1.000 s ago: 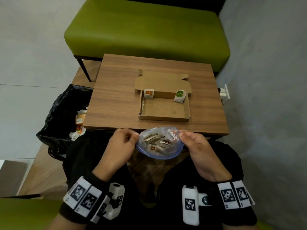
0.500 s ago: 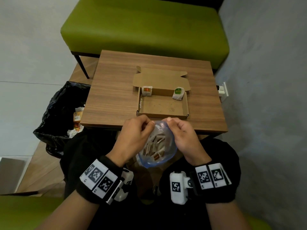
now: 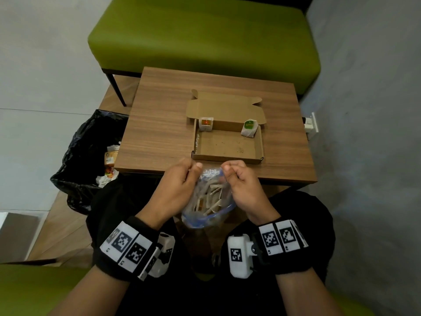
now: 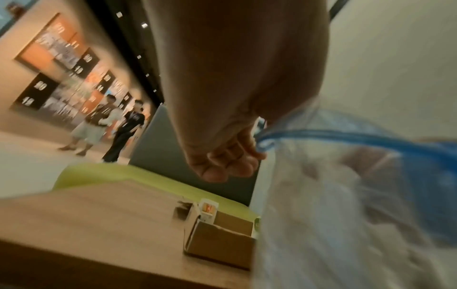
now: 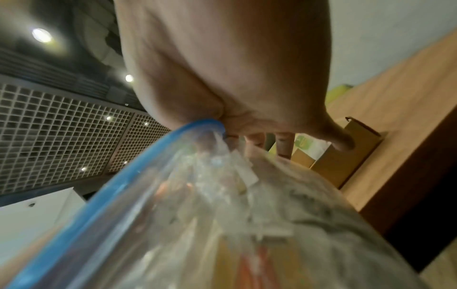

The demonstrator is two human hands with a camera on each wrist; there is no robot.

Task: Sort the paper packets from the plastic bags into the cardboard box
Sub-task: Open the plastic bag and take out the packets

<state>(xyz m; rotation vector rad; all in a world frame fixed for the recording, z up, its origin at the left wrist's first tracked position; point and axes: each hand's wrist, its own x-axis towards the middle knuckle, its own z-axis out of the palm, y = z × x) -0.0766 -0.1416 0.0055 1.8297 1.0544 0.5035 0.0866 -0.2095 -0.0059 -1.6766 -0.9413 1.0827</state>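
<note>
You hold the plastic bag [image 3: 206, 197] between your two hands, over your lap. Your left hand [image 3: 175, 188] pinches its left edge and your right hand [image 3: 243, 190] pinches the right edge, fingers curled on the plastic. Paper packets [image 3: 211, 195] lie inside, between both grips; their number is hard to tell. Just beyond your knuckles the cardboard box [image 3: 227, 145] sits on the table [image 3: 159, 133], with two packets leaning at its far wall.

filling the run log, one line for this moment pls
left hand: grips plastic bag rim | right hand: grips opposite rim | cardboard box: two packets at back wall
</note>
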